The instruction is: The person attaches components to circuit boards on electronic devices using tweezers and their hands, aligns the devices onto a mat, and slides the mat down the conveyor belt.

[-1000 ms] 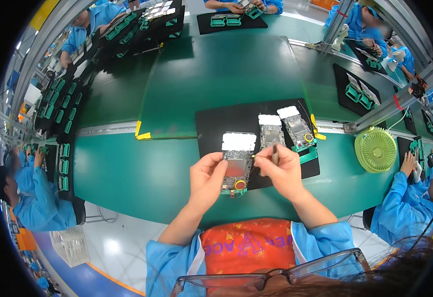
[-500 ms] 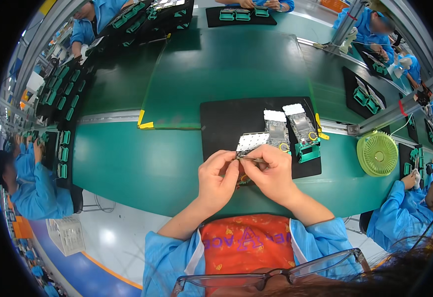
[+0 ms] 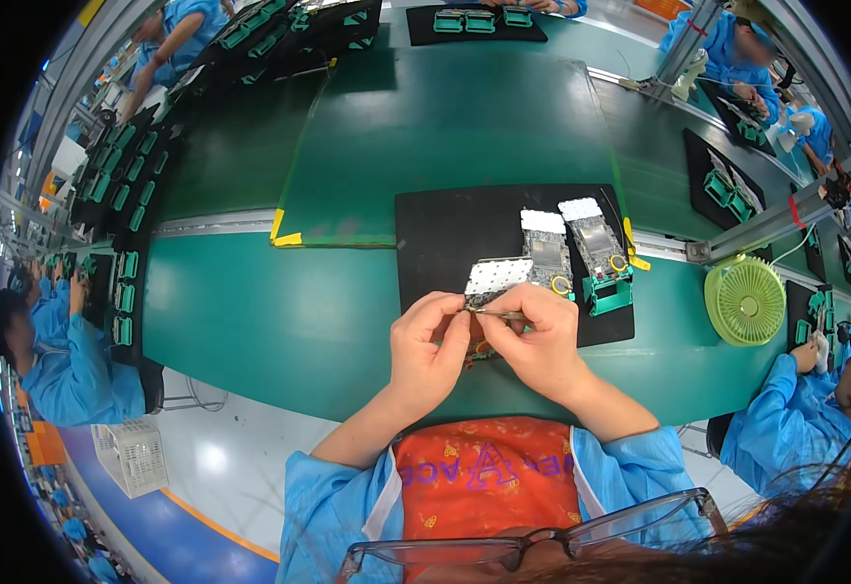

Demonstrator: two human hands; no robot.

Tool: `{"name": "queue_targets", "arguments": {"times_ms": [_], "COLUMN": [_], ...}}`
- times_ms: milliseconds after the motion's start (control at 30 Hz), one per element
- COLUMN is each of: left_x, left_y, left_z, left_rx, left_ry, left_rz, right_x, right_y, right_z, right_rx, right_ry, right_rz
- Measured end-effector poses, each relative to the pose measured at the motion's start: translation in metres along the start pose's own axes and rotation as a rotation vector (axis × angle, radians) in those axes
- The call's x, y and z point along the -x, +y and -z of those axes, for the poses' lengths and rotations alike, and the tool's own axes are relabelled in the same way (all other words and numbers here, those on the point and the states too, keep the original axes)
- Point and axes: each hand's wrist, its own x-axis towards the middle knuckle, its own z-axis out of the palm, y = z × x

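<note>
A circuit board with a white dotted panel [image 3: 499, 276] stands just beyond my fingertips, over the near part of a black mat [image 3: 435, 234]. My left hand [image 3: 425, 352] is closed, thumb and forefinger pinching at the board's near left corner. In my right hand [image 3: 539, 341], also closed, a thin metal tool [image 3: 510, 314] like tweezers lies between thumb and forefinger, its tip by the left fingertips. My fingers hide the spot where they meet. To the right lie a circuit board with a white top [image 3: 546, 251] and another [image 3: 595, 241], which meets a green plastic frame [image 3: 609, 295].
A green fan [image 3: 745, 301] stands on the right of the green table [image 3: 250, 311]. Yellow tape [image 3: 287, 239] marks a corner at the left. Black trays with green frames [image 3: 119, 180] line the left side. Co-workers in blue sit around; a white crate [image 3: 131, 457] is on the floor.
My hands keep nearly the same pinch at the board. The view has shifted slightly, and the co-worker at the upper left has moved an arm.
</note>
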Motion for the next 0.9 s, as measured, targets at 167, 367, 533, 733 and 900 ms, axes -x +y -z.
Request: {"name": "queue_targets", "arguments": {"times_ms": [167, 367, 533, 733, 900], "left_x": [-0.001, -0.003, -0.004, -0.006, -0.007], "left_y": [0.0, -0.001, -0.003, -0.002, -0.001], "left_z": [-0.002, -0.004, -0.001, 0.0, 0.003], "left_rx": [0.005, -0.003, -0.058, -0.051, -0.044], "left_ry": [-0.001, 0.057, 0.029, 0.064, 0.02], "left_rz": [0.004, -0.035, -0.036, -0.006, 0.045], "right_x": [0.0, -0.001, 0.001, 0.005, 0.009], "right_y": [0.007, 0.007, 0.005, -0.008, -0.003], "right_z": [0.002, 0.003, 0.002, 0.01, 0.02], "right_rx": [0.049, 0.063, 0.11, 0.211, 0.099], "right_ry": [-0.034, -0.031, -0.012, 0.025, -0.172], "right_rz": [0.082, 0.11, 0.154, 0.18, -0.151]}}
